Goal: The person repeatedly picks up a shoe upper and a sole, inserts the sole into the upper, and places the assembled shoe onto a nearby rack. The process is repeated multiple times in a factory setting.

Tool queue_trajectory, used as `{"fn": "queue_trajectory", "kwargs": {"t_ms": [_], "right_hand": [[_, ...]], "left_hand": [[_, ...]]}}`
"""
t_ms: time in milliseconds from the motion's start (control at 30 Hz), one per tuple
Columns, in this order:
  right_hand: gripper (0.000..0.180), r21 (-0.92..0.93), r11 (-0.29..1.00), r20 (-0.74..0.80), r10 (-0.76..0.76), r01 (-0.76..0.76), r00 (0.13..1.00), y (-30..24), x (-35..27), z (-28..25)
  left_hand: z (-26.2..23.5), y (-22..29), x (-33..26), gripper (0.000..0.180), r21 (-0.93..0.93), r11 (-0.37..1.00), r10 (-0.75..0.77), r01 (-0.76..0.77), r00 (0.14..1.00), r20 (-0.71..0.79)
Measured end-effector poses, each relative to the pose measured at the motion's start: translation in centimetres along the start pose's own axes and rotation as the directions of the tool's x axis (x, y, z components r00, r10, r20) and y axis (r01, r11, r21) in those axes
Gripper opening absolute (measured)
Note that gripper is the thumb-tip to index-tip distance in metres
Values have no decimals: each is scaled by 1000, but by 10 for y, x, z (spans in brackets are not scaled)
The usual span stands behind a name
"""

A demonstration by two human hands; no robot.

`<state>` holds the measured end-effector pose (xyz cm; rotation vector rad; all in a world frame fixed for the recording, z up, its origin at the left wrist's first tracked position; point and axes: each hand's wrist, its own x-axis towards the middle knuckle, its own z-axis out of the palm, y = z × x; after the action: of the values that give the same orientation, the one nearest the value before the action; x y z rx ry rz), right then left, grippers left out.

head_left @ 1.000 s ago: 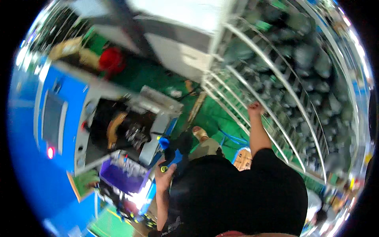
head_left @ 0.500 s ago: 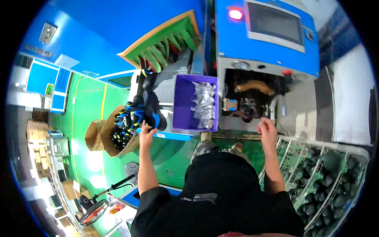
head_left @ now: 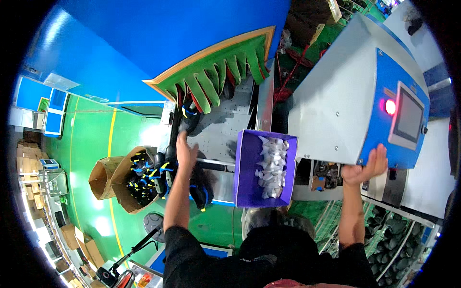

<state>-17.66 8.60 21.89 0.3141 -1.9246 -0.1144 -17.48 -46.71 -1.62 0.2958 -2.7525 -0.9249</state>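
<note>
My left hand [head_left: 185, 152] reaches over the perforated metal conveyor plate [head_left: 218, 137], fingers stretched and thumb apart. Its fingertips are at the toe of a black and blue shoe [head_left: 191, 120] that sits beneath green curtain strips [head_left: 206, 86]; I cannot tell whether they touch it. My right hand [head_left: 367, 168] lies against the lower part of the machine's blue front panel [head_left: 382, 125], fingers extended upward. Several more dark shoes [head_left: 165, 168] with blue and yellow parts stand beside my left forearm. Below the machine, a partly hidden metal fixture [head_left: 326, 176] shows near my right hand.
A purple bin [head_left: 245, 173] of crumpled white pieces [head_left: 272, 168] stands between my arms. At the left are an open carton [head_left: 122, 185] of shoes and another carton [head_left: 102, 177]. A wire rack [head_left: 331, 223] with dark shoe-shaped pieces stands at the lower right. The machine has a lit red lamp [head_left: 390, 106].
My view has shifted. My left hand has moved from the shoes by the carton up to the shoe at the curtain. My right hand has risen from below the machine's opening to its front panel.
</note>
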Motion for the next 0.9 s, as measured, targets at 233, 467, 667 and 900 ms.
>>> {"fn": "queue_trajectory", "kwargs": {"t_ms": [233,467,667,900], "right_hand": [[79,-65,991,91,-112,119,989,13,-10,-11],[64,21,999,126,-46,44,991,5,-11,-14],[54,119,992,155,24,-43,988,0,3,-20],[91,749,386,562,59,-538,825,-83,2,-105]], "left_hand": [[108,-74,132,83,-191,936,-326,295,931,-165],[121,15,72,62,-370,759,-626,535,756,-192],[75,65,-29,64,-926,-258,-430,276,825,366],[-12,240,-175,69,-917,-8,-116,400,910,398]]}}
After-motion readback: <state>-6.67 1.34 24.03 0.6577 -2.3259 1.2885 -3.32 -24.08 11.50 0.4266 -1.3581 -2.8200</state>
